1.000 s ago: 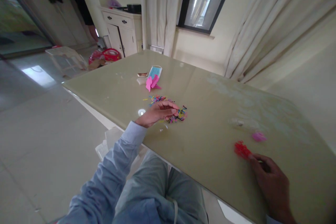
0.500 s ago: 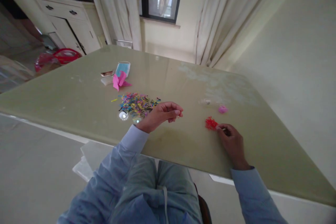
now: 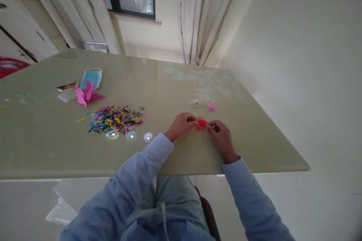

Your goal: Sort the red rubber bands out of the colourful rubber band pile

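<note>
A small heap of red bands (image 3: 201,123) lies on the table between my two hands. My left hand (image 3: 182,125) is pinched closed at the heap's left edge; whatever its fingertips hold is too small to make out. At the heap's right edge my right hand (image 3: 222,137) has thumb and forefinger pressed together, touching the red bands. Behind them sits a little pink bundle (image 3: 211,107). To the left spreads a loose pile of mixed coloured bands (image 3: 117,118), yellow, blue, black and pink.
The greenish table (image 3: 181,158) carries a pink folded paper piece (image 3: 88,93), a blue face mask (image 3: 92,79) and a brown-and-white packet (image 3: 66,87) at the back left. A clear small item (image 3: 194,102) lies near the pink bundle. Curtains and a window stand beyond.
My left hand has moved right to the red heap, and both hands are now close together. The view has turned to the right, so the table things appear farther left.
</note>
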Motion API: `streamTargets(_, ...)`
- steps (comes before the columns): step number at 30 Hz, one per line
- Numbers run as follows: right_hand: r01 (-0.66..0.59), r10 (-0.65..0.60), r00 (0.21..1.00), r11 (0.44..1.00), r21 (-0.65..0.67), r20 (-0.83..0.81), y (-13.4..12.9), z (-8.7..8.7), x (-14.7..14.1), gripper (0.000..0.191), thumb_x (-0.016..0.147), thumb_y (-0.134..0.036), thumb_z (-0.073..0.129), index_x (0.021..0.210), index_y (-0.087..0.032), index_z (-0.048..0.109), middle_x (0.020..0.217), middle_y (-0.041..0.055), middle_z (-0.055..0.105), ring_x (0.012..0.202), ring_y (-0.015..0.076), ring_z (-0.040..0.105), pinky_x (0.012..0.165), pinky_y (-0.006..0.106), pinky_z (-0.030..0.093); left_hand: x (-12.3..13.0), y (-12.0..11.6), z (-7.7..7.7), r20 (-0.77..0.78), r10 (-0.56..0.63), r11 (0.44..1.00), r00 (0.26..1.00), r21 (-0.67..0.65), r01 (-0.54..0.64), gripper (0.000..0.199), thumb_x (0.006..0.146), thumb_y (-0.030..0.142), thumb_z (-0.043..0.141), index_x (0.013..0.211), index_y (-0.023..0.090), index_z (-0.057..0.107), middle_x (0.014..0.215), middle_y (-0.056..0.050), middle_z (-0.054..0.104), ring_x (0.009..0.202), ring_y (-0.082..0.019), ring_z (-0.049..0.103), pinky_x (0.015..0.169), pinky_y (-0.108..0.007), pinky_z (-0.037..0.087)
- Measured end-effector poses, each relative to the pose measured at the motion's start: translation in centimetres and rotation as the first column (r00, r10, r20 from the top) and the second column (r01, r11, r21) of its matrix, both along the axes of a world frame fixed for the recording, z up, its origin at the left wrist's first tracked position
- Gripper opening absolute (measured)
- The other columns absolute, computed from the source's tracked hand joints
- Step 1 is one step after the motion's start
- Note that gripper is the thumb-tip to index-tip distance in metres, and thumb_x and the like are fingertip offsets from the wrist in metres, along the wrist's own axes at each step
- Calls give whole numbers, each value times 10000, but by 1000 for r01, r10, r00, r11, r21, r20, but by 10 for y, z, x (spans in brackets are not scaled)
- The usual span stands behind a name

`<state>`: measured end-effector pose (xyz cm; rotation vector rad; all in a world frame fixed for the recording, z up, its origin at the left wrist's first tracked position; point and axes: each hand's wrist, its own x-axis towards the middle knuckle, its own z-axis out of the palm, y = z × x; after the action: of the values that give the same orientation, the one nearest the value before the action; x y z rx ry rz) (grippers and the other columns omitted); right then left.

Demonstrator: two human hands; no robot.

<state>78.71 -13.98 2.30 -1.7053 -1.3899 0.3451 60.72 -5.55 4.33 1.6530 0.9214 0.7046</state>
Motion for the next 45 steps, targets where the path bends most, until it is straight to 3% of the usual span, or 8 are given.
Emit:
streamTargets(5, -2, 2, 1000, 1000, 7, -22, 0, 1, 1, 232, 795, -418, 614, 799, -191, 659, 766, 46, 678, 609, 149, 540, 605, 286, 452, 9, 3, -7, -68, 12, 986, 998, 164, 0, 117, 792, 144, 650, 833, 121, 758, 832, -52, 751, 763, -151, 657, 753, -265, 496)
streamTargets(10, -16, 17, 999, 1000, 11, -36, -1, 3, 0, 234, 805, -414, 610, 796, -186, 662, 778, 45, 675, 613, 145, 541, 603, 282, 448, 12, 5, -6, -134, 67, 984, 989, 170, -44, 150, 795, 116, 650, 870, 126, 780, 887, -65, 770, 811, -165, 683, 803, -273, 506)
streamTargets(19, -19, 19, 999, 1000, 1, -35, -1, 0, 2, 248, 808, -430, 618, 808, -186, 662, 790, 53, 681, 636, 154, 555, 623, 289, 457, 11, 7, -11, -210, 50, 972, 977, 235, 1, 245, 854, 181, 601, 1012, 148, 786, 1025, -99, 770, 898, -193, 691, 851, -310, 517)
streamTargets(26, -3, 3, 1000, 1000, 1, 1, -1, -1, 2, 256, 805, -432, 624, 820, -183, 679, 784, 56, 687, 635, 157, 551, 633, 291, 460, -34, 17, -15, -211, 112, 953, 971, 301, -44, 206, 852, 160, 606, 975, 134, 770, 944, -82, 762, 808, -161, 671, 811, -274, 520)
streamTargets(33, 2, -2, 998, 1000, -1, -55, -1, 1, -1, 344, 781, -508, 653, 837, -171, 685, 755, 49, 669, 624, 160, 559, 611, 297, 470, -88, 21, -22, -331, 238, 878, 913, 476, -56, 234, 872, 139, 558, 999, 134, 755, 987, -103, 744, 910, -208, 668, 891, -324, 497)
streamTargets(37, -19, 26, 996, 997, 75, -90, 11, 15, -25, 333, 782, -499, 685, 839, -171, 677, 733, 33, 653, 617, 149, 560, 595, 284, 476, -94, 20, -26, -329, 181, 885, 927, 465, -8, 231, 869, 142, 561, 992, 154, 756, 973, -89, 737, 887, -193, 661, 857, -302, 496)
streamTargets(45, -329, 355, 926, 926, 185, -128, 74, 63, -119, 284, 786, -453, 700, 838, -175, 670, 656, 8, 617, 560, 133, 544, 533, 260, 452, -95, 16, -24, -235, 166, 900, 958, 434, -50, 231, 840, 137, 603, 1013, 140, 755, 950, -77, 745, 819, -165, 655, 784, -267, 490)
